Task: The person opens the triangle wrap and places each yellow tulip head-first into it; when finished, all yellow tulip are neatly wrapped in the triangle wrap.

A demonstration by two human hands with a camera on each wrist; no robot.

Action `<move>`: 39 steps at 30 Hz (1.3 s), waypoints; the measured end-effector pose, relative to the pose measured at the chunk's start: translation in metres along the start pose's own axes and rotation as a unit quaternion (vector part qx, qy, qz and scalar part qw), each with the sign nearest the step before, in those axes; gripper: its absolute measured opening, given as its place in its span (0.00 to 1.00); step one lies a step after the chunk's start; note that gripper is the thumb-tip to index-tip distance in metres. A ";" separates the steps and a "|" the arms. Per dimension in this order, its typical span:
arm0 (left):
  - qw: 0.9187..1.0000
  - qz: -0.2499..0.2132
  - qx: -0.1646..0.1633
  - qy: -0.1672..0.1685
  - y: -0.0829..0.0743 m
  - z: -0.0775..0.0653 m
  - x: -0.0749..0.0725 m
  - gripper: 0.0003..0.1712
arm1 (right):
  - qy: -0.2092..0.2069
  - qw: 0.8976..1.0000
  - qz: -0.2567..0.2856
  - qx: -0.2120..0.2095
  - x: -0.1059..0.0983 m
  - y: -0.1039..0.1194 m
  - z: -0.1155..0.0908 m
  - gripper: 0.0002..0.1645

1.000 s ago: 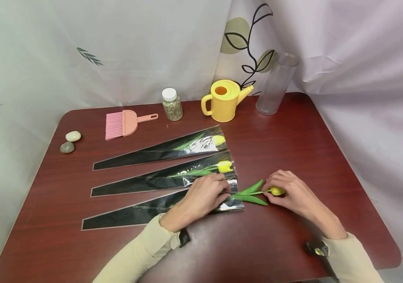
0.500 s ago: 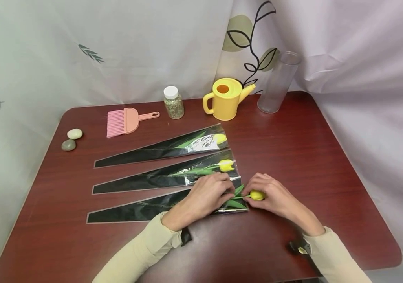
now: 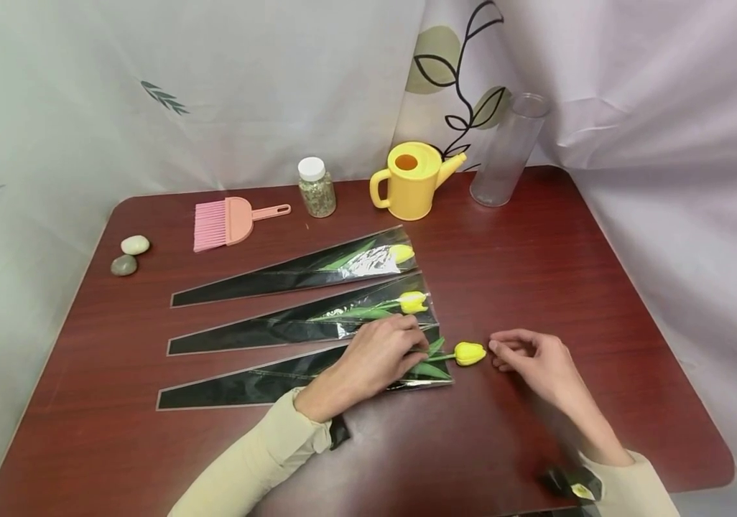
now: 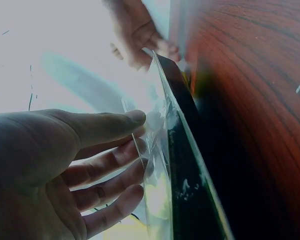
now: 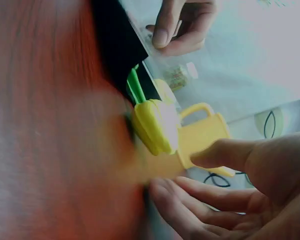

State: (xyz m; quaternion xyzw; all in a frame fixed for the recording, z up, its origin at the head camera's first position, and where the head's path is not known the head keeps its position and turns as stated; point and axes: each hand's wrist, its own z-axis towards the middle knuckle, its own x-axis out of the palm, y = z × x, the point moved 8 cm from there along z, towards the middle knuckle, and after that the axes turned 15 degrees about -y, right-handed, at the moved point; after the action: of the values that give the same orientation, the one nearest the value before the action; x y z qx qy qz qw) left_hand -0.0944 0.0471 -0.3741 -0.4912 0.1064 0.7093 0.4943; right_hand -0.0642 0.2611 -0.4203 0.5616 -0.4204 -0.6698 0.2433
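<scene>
A yellow tulip (image 3: 470, 353) lies with its leaves and stem in the front clear-and-black flower sleeve (image 3: 226, 389); its bloom sticks out past the sleeve's wide right end. At that mouth my left hand (image 3: 375, 362) pinches the clear film between thumb and fingers, covering part of the stem. Just right of the bloom, my right hand (image 3: 539, 365) holds nothing, its thumb and fingers loosely bent and apart. The right wrist view shows the tulip bloom (image 5: 154, 129) a short way from the fingertips. Behind lie two more sleeves, each with a yellow tulip inside, the middle sleeve (image 3: 233, 337) and far sleeve (image 3: 246, 283).
Along the back of the table stand a white-capped jar (image 3: 318, 190), a yellow watering can (image 3: 412, 188) and a tall clear vase (image 3: 507, 154). A pink brush with dustpan (image 3: 238, 220) lies at the back left, near a white stone (image 3: 135, 245) and a grey stone (image 3: 124, 266).
My right hand moved left, sliding the tulip deeper into the front sleeve, then let go of it and drew back to the right. My left hand stayed at the sleeve's mouth.
</scene>
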 end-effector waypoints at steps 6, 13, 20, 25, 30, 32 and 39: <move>1.000 0.000 0.000 -0.005 0.001 0.000 0.001 0.03 | 0.078 0.985 0.130 0.083 0.015 -0.009 -0.004 0.18; 1.000 -0.003 -0.001 -0.008 0.000 0.001 0.002 0.03 | 0.095 0.970 0.183 0.127 0.020 -0.012 -0.006 0.21; 1.000 0.005 -0.003 -0.005 0.000 0.003 0.002 0.03 | 0.105 0.958 0.230 0.134 0.032 -0.008 -0.006 0.21; 1.000 0.004 -0.008 -0.003 0.000 0.003 0.002 0.02 | 0.136 0.949 0.246 0.142 0.051 0.000 -0.007 0.20; 1.000 0.008 -0.011 0.004 -0.001 0.002 0.004 0.03 | 0.168 0.946 0.243 0.132 0.065 0.008 -0.011 0.20; 1.000 0.012 -0.011 0.007 -0.002 0.001 0.004 0.04 | 0.174 0.947 0.240 0.124 0.066 0.010 -0.012 0.20; 0.999 0.023 -0.010 0.020 -0.002 0.000 0.006 0.06 | 0.187 0.956 0.206 0.093 0.063 0.014 -0.009 0.18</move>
State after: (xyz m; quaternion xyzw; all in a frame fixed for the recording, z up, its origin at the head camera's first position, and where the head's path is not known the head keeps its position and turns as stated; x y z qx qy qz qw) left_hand -0.0931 0.0520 -0.3782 -0.5079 0.1203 0.7113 0.4708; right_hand -0.0733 0.2008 -0.4431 0.5985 -0.5341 -0.4461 0.3969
